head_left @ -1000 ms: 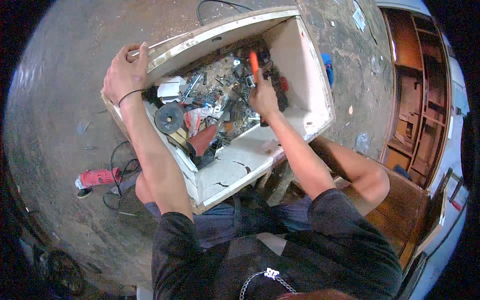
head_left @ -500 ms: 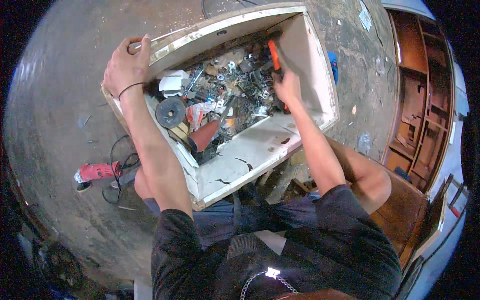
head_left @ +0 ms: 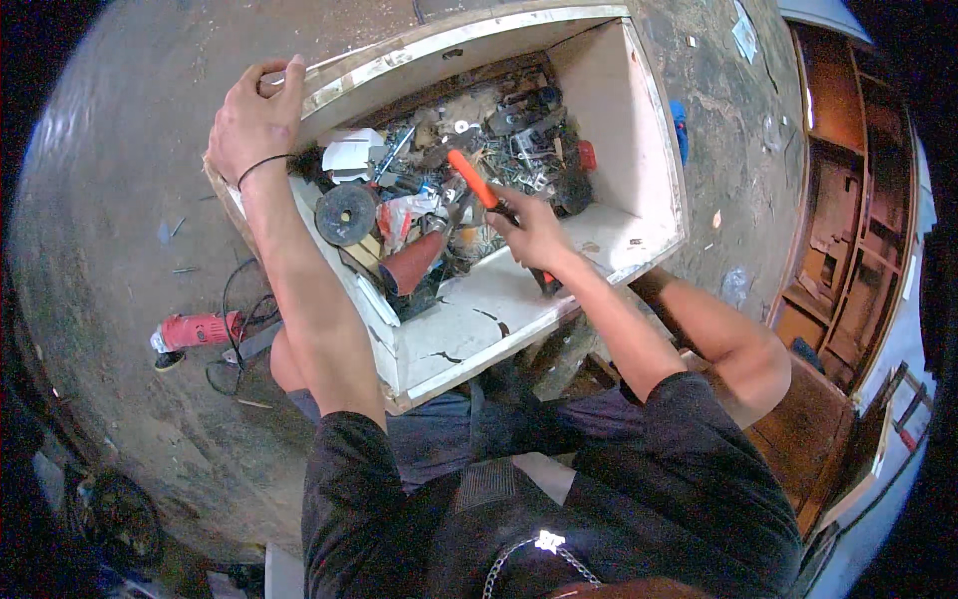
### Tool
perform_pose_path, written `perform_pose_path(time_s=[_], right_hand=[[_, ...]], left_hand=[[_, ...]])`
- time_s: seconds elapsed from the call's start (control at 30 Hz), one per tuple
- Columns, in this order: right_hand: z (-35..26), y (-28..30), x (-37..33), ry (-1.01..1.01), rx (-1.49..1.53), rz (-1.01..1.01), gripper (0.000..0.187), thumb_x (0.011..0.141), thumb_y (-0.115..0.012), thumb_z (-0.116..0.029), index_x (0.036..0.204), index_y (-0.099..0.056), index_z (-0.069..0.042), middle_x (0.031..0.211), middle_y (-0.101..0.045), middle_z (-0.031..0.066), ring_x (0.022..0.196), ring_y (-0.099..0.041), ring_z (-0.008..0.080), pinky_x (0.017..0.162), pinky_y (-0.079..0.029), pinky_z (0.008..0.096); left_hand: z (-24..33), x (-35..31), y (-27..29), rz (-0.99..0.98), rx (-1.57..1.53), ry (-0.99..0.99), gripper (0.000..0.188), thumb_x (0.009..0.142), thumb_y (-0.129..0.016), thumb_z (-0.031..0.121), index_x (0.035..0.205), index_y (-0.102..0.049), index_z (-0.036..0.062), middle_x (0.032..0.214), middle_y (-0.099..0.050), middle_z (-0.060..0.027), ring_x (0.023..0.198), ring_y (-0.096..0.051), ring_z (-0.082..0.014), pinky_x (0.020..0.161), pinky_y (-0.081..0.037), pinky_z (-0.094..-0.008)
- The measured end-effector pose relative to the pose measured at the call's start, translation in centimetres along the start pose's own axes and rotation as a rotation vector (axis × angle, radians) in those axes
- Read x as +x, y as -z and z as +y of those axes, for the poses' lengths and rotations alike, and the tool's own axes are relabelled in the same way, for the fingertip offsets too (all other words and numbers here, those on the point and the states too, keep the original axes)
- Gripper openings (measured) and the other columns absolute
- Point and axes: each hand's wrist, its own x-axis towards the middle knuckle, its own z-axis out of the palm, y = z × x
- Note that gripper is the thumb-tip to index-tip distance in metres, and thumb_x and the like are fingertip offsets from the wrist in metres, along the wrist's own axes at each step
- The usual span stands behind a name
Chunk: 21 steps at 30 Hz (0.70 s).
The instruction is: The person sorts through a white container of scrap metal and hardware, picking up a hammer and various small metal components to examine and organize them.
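Observation:
A white-painted wooden drawer (head_left: 654, 140) tilts across my lap, its floor covered in loose metal hardware. At its far left corner, my left hand (head_left: 254, 120) is closed over the rim. My right hand (head_left: 534, 235) is wrapped around an orange-and-black hammer (head_left: 474, 182) above the drawer's contents. The hammer's dark head lies over the hardware and is hard to tell from it. To the left of the hammer are a dark round disc (head_left: 345, 215), a reddish-brown curled sheet (head_left: 413, 265) and a white box (head_left: 351, 155).
On the floor to the left lies a red angle grinder (head_left: 200, 329) with its black cord. A brown wooden cabinet (head_left: 833, 230) stands at the right. A blue object (head_left: 679, 130) shows just past the drawer's right side. Scraps are scattered over the floor.
My right hand has drawn the hammer leftward and nearer to me from the drawer's right side, uncovering a red piece there. The left hand keeps its grip on the rim.

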Motion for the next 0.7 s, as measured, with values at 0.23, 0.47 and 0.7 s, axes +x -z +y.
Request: perform_pose_path(time_s=[0.23, 0.47, 0.7], right_hand=[[2.5, 4.8, 3.4, 0.042, -0.237, 0.317, 0.052, 0.085, -0.062, -0.013, 0.136, -0.051, -0.011, 0.099, -0.066, 0.0249, 0.092, -0.065, 0.0438, 0.082, -0.051, 0.0497], [4.1, 6.9, 7.0, -0.098, -0.563, 0.373, 0.058, 0.089, -0.056, -0.012, 0.145, -0.040, -0.012, 0.114, -0.061, 0.0268, 0.098, -0.061, 0.0463, 0.086, -0.048, 0.0547], [2.2, 0.8, 2.9, 0.174, -0.126, 0.144, 0.052, 0.087, -0.059, -0.006, 0.139, -0.049, -0.005, 0.104, -0.065, 0.0282, 0.093, -0.065, 0.0432, 0.082, -0.050, 0.0462]], left_hand=[[0.2, 0.0, 0.4, -0.040, -0.027, 0.002, 0.047, 0.082, -0.055, 0.064, 0.111, -0.071, 0.0309, 0.105, -0.073, 0.0019, 0.107, -0.066, -0.0272, 0.090, -0.050, -0.0409], [0.7, 0.0, 0.3, -0.076, -0.036, 0.006, 0.048, 0.082, -0.055, 0.064, 0.113, -0.070, 0.0309, 0.106, -0.073, 0.0024, 0.105, -0.066, -0.0267, 0.089, -0.050, -0.0408], [0.5, 0.1, 0.1, -0.065, -0.009, 0.031, 0.046, 0.082, -0.057, 0.063, 0.113, -0.070, 0.0322, 0.104, -0.073, 0.0030, 0.104, -0.067, -0.0258, 0.087, -0.051, -0.0414]])
